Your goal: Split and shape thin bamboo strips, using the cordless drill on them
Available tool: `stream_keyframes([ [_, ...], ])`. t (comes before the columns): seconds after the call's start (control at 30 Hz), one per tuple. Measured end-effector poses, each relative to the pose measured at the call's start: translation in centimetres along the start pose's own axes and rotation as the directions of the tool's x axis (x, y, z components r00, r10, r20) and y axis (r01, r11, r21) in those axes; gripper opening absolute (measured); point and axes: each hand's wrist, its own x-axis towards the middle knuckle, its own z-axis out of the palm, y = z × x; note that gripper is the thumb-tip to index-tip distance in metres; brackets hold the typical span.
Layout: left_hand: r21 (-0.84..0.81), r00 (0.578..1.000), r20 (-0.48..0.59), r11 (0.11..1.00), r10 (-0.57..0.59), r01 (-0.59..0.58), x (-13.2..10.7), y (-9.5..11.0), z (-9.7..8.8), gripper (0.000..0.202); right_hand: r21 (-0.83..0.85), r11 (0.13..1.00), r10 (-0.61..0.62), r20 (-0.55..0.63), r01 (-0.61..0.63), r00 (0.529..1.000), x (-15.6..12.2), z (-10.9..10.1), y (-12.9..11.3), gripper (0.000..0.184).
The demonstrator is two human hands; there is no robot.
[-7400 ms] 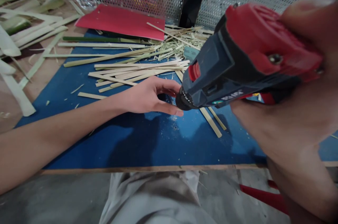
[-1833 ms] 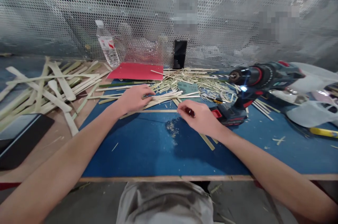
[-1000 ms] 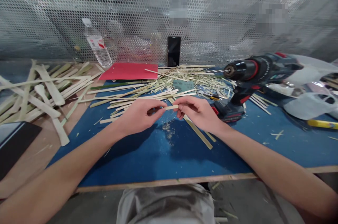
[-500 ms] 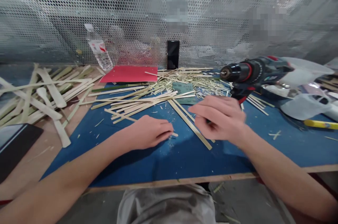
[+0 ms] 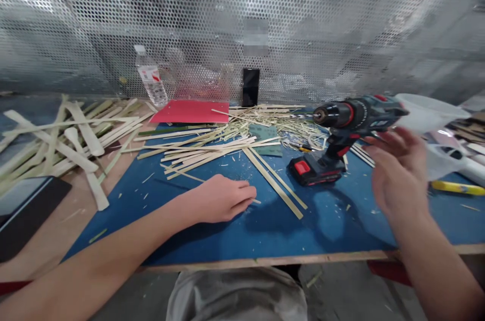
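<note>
Moved: your right hand (image 5: 397, 172) has swung out from the middle of the bench (image 5: 333, 227) and now hangs, blurred, to the right of the drill (image 5: 358, 114). Your left hand (image 5: 222, 200) stays low on the blue top.

Left hand: your fingers (image 5: 242, 194) are curled closed over a thin bamboo sliver (image 5: 258, 202), and its tip pokes out past them. Your hand rests on the bench, probably to steady that small piece.

Right hand: your fingers (image 5: 382, 142) are spread open and hold nothing. Nearest them are the drill and a translucent plastic bag (image 5: 428, 114).

Sliver: it lies at your left fingertips, in front of the heap of bamboo strips (image 5: 200, 152).

Drill: it stands upright on its battery (image 5: 316, 172), chuck pointing left. Standing this way, it seems placed to keep its bit off the bench and within easy reach.

Rest: two long strips (image 5: 273, 184) lie angled between your hands. Behind them are a green abrasive sheet (image 5: 265, 131), a red folder (image 5: 189, 111), a water bottle (image 5: 150, 81) and a phone (image 5: 250, 86). Wider bamboo pieces (image 5: 76, 131) are piled on the left, and a yellow-handled tool (image 5: 456, 188) lies on the right.
</note>
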Motion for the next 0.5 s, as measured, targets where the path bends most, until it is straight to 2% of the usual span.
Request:
stream_keyframes([
  [0.03, -0.004, 1.000, -0.006, 1.000, 0.004, -0.004, 0.0, 0.0, 0.0, 0.024, 0.047, 0.993, 0.101, 0.142, -0.109, 0.985, 0.3, 0.2, 0.4, 0.071],
  [0.07, -0.008, 1.000, -0.010, 1.000, 0.007, -0.007, 0.0, 0.0, 0.0, 0.023, 0.042, 0.979, 0.180, 0.276, -0.199, 0.944, 0.7, 0.3, 0.8, 0.064],
  [0.17, -0.020, 1.000, -0.024, 1.000, 0.014, -0.014, -0.1, -0.1, 0.1, 0.023, -0.017, 0.944, 0.294, 0.504, -0.330, 0.812, 3.0, 0.2, 1.5, 0.045],
  [0.2, -0.023, 1.000, -0.027, 1.000, 0.014, -0.015, -0.2, -0.1, 0.2, 0.023, -0.027, 0.936, 0.307, 0.556, -0.352, 0.772, 4.0, 0.2, 1.6, 0.044],
  [0.27, -0.024, 1.000, -0.029, 1.000, 0.011, -0.012, -0.3, -0.2, 0.3, 0.023, -0.056, 0.915, 0.322, 0.700, -0.400, 0.638, 6.2, 0.3, 1.4, 0.055],
  [0.3, -0.024, 1.000, -0.028, 1.000, 0.009, -0.009, -0.3, -0.2, 0.3, 0.024, -0.071, 0.901, 0.329, 0.756, -0.429, 0.566, 7.3, 0.5, 1.2, 0.064],
  [0.37, -0.027, 1.000, -0.020, 1.000, 0.007, -0.007, -0.3, -0.2, 0.3, 0.025, -0.127, 0.863, 0.379, 0.804, -0.489, 0.459, 9.0, 1.3, 0.6, 0.073],
  [0.43, -0.032, 1.000, -0.010, 0.999, 0.005, -0.005, -0.3, -0.2, 0.2, 0.025, -0.172, 0.854, 0.391, 0.835, -0.491, 0.387, 10.1, 2.6, 0.0, 0.074],
  [0.5, -0.027, 1.000, 0.002, 1.000, -0.001, 0.001, -0.2, -0.1, 0.0, 0.025, -0.144, 0.891, 0.297, 0.902, -0.430, 0.314, 10.3, 3.8, -0.6, 0.080],
])
